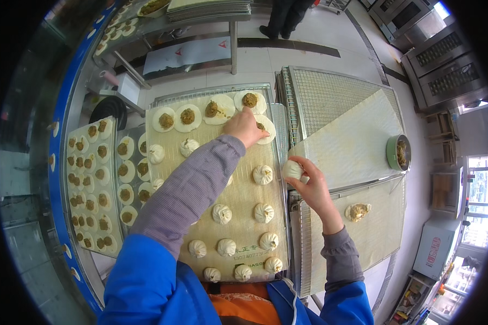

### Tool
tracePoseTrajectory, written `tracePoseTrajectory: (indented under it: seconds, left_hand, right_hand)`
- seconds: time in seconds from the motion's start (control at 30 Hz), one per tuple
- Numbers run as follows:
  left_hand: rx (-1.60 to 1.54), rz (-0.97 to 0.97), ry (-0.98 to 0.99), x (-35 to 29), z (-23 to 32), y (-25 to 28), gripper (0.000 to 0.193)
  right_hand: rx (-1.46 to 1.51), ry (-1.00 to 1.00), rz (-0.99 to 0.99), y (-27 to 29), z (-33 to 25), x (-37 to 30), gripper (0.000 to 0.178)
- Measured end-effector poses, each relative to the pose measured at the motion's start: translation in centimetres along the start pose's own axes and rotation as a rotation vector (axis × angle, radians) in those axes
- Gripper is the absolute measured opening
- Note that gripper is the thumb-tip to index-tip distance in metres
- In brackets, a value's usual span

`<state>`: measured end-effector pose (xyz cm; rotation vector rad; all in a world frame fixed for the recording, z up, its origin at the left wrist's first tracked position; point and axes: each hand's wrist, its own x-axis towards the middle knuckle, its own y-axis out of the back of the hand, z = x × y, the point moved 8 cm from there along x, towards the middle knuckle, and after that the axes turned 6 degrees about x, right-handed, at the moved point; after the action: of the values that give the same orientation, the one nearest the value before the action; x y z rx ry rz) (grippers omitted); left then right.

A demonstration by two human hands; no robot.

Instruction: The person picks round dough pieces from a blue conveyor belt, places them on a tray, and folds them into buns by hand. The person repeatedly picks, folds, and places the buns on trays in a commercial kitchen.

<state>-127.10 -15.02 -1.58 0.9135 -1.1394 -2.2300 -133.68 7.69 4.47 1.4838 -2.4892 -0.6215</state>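
- The right hand has its thumb and fingers curled round a pleated bun, held just off the right side of the nearest tray; the grip is by the sides of the bun, which I'd guess spares the folds from being squashed.
- The left hand reaches across to a dough round near the tray's far right corner; its fingertips touch the round close to the filling, though from here I cannot tell whether they pinch the dough or only rest on it.
- The tray's paper sheet carries finished buns toward the person's body and flat filled rounds along the far edge; the buns sit apart, probably so that they don't stick together; the left sleeve hides some of the middle.
- To the left, another tray holds more filled rounds, set close beside the first, likely to be within easy reach.
- To the right, a green bowl with filling in it stands on a pale sheet; nearer the person, a messy piece of dough with filling lies by itself, perhaps put aside from the neat ones.
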Motion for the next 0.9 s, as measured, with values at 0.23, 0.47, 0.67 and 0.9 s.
tracePoseTrajectory:
  seconds: [0.23,0.47,0.67,0.9]
  left_hand:
    - [0.15,0.215,-0.196,-1.4,1.8,0.0,0.061]
    - [0.117,0.258,-0.429,-3.9,4.0,-1.9,0.047]
    - [-0.006,0.168,-0.459,-4.5,3.7,-1.1,0.05]
    - [-1.231,-0.206,-0.066,-8.1,-2.6,5.0,0.054]
  right_hand:
    - [-0.032,0.02,0.018,0.5,-0.6,0.6,0.052]
    - [0.037,0.042,0.094,1.3,-0.8,1.2,0.053]
    - [0.113,0.091,0.221,3.0,-1.0,2.1,0.052]
    - [0.125,-0.038,0.166,-0.1,0.3,6.5,0.049]
